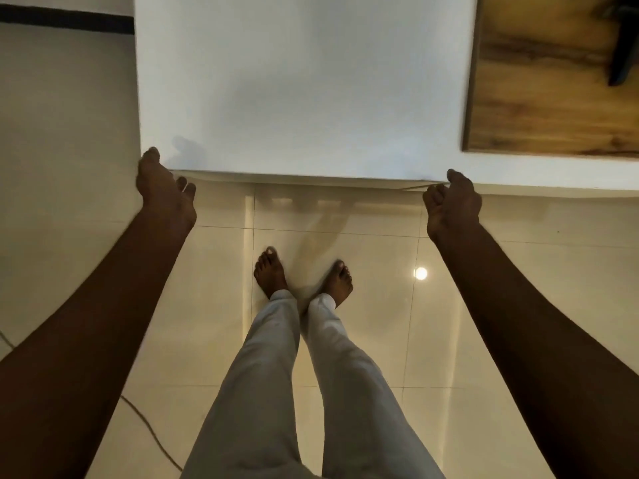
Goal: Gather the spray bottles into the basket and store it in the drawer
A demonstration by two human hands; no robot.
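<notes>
I look straight down on a white cabinet top. Along its front runs a thin edge, the drawer front. My left hand grips the left corner of that edge, thumb on top and fingers curled under. At the right end of the edge my right hand holds on the same way. Whether the drawer is pulled out or pushed in cannot be told from above. No spray bottle or basket is in view.
A wooden panel lies on the top at the right with a dark object on it. My bare feet stand on glossy cream floor tiles close to the cabinet. A thin cable runs over the floor at lower left.
</notes>
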